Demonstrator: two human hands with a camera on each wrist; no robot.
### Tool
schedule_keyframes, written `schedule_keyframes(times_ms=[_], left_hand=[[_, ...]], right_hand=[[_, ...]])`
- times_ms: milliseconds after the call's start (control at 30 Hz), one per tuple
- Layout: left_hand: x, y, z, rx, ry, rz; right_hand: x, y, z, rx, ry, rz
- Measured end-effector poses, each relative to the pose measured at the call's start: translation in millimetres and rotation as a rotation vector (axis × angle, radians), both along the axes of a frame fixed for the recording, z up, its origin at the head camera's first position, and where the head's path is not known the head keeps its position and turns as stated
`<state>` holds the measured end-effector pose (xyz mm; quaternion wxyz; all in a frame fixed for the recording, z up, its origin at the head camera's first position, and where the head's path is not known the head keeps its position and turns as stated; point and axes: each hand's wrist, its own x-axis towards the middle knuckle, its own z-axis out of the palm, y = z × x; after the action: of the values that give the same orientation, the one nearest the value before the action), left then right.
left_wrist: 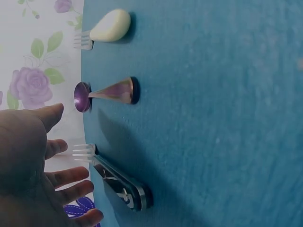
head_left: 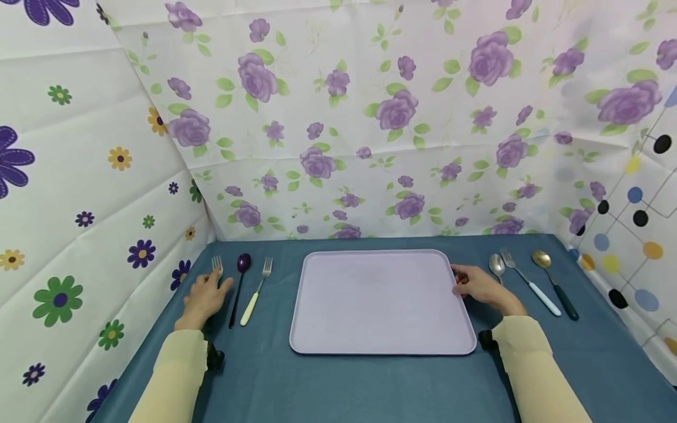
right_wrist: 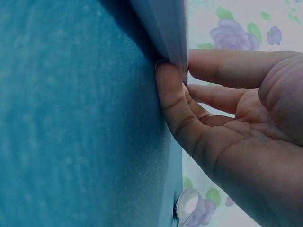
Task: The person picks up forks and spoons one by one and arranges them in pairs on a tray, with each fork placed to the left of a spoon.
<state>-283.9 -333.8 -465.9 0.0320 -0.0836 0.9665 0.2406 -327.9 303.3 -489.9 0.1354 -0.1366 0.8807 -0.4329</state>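
A pale lilac rectangular tray [head_left: 383,302] lies in the middle of the blue cloth. At its right edge my right hand [head_left: 489,286] pinches the rim, thumb and fingers on either side in the right wrist view. My left hand [head_left: 205,299] hovers over a dark-handled fork [left_wrist: 120,182] at the far left, fingers spread and apart from it in the left wrist view. Beside that fork lie a purple-bowled spoon [head_left: 243,264] with a dark handle and a fork with a cream handle [head_left: 250,308].
Right of the tray lie a silver spoon [head_left: 497,267], partly hidden by my right hand, a fork with a pale blue handle [head_left: 543,298] and a gold spoon with a green handle [head_left: 566,299]. Flowered cloth walls [head_left: 344,135] enclose the back and sides.
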Motion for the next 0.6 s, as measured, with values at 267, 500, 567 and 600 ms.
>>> schedule_keyframes(times_ms=[267,500,567,600], left_hand=[[-0.3,-4.8,1.7,-0.022,-0.018,0.032],[3.6,-6.1,-0.3,-0.01,-0.034,0.059],[4.5,-6.5,-1.4,-0.004,-0.036,0.053],[4.6,-6.8,-2.3,-0.005,-0.036,0.048]], right_hand=[[-1.0,-1.4,-0.4,0.008,0.0,-0.011],[2.6,-2.3,3.4,0.0,0.013,-0.003],[3.7,-2.0,3.7,-0.003,0.015,-0.002],[4.0,-1.7,3.8,-0.003,0.016,-0.001]])
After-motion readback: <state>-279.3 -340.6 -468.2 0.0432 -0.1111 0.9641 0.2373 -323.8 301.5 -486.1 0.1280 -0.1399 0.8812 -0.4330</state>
